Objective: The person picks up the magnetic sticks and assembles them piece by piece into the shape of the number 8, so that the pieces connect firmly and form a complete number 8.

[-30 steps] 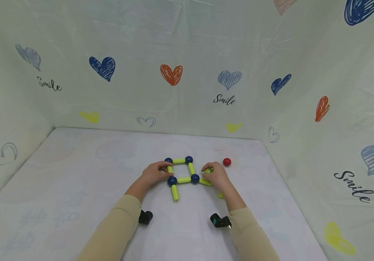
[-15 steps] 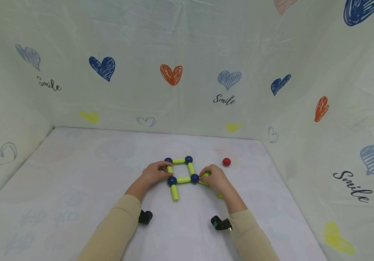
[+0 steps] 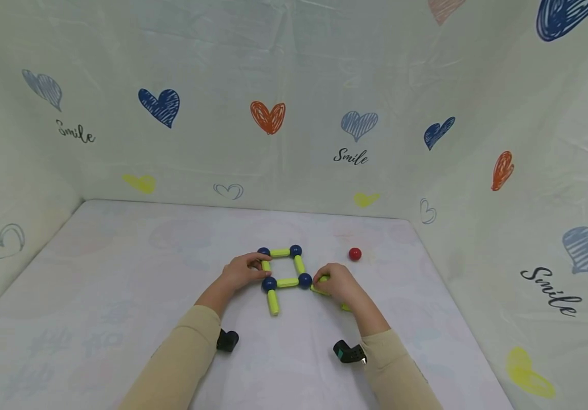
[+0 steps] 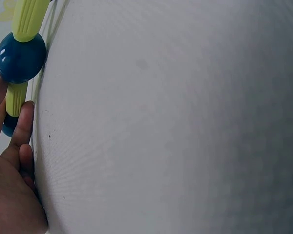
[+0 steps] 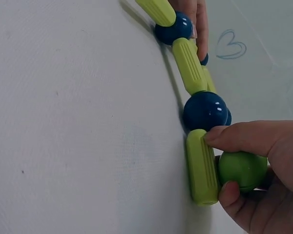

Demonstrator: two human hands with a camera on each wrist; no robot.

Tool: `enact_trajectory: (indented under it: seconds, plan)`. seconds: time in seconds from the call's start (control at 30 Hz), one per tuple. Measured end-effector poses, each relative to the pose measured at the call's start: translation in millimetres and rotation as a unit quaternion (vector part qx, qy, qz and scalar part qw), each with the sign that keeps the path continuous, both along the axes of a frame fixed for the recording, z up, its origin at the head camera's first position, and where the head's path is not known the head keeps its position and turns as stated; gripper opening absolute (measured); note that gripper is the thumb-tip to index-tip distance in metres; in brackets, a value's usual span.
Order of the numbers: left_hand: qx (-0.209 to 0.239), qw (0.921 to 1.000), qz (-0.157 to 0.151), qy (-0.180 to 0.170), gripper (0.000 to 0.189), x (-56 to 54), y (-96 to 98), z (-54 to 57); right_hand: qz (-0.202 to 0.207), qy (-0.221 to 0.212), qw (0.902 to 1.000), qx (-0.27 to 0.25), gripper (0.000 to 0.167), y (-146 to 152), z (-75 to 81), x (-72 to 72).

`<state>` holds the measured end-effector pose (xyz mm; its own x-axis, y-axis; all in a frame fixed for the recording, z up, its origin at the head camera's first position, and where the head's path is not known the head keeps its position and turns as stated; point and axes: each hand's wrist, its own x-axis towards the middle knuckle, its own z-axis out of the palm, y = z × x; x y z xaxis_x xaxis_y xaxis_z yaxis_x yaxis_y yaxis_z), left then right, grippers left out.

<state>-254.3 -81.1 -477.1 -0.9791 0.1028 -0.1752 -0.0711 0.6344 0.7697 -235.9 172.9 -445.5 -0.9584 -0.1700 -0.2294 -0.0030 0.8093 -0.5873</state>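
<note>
Dark blue balls and yellow-green magnetic rods form a square (image 3: 287, 282) on the table. Another rod (image 3: 273, 303) juts from its near left ball. My left hand (image 3: 242, 270) holds the left-side rod (image 4: 15, 100) between thumb and fingers. Off the near right ball (image 5: 205, 111) extends a further rod (image 5: 201, 168). My right hand (image 3: 337, 282) holds a green ball (image 5: 241, 170) between thumb and fingers, right against that rod; the thumb tip touches the rod's end beside the blue ball. Fingers partly cover the green ball in the head view.
A red ball (image 3: 355, 254) lies beyond my right hand. Another yellow-green piece (image 3: 346, 307) is partly hidden by the right forearm. Black wrist devices (image 3: 349, 352) sit under both forearms. A heart-printed sheet (image 3: 268, 159) rises behind the white table.
My right hand has moved slightly nearer and to the left, bringing the green ball towards the rod at the near right ball. My left hand stays on the left-side rod.
</note>
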Motion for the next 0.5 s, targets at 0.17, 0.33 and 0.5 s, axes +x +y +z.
enact_trajectory:
  seconds: [0.17,0.33,0.5]
  plan:
    - [0.001,1.0000,-0.001,0.000,0.037,-0.1,-0.1,0.3,0.022,-0.011,0.9997,0.000,0.004,2,1.5,5.3]
    - [-0.004,1.0000,-0.004,0.002,0.037,-0.4,0.0,0.3,0.047,-0.009,0.9989,-0.001,0.009,3,4.5,11.9]
    - [-0.001,1.0000,-0.004,0.004,0.037,-0.2,0.0,0.9,0.062,0.005,0.9980,-0.010,0.010,2,7.5,18.3]
